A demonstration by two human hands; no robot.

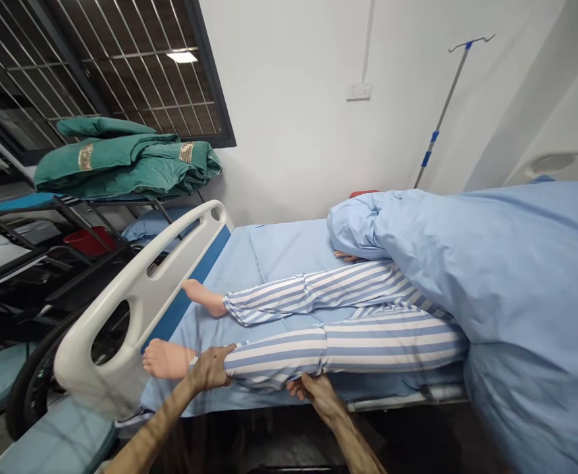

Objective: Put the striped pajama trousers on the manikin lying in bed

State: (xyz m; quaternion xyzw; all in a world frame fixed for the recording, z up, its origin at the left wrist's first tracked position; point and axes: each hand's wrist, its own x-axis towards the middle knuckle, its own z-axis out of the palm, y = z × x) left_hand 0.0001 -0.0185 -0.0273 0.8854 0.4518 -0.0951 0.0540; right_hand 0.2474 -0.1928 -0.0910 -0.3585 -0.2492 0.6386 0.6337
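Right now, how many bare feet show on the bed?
2: the far bare foot rests on the blue sheet, the near bare foot lies past the left hand on the striped trouser leg.

Left hand (209, 368) grasps manikin leg (279, 359), right hand (317, 395) beneath.

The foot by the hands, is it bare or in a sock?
Bare: the foot shows skin with no sock, poking out past the striped pajama leg that the left hand holds.
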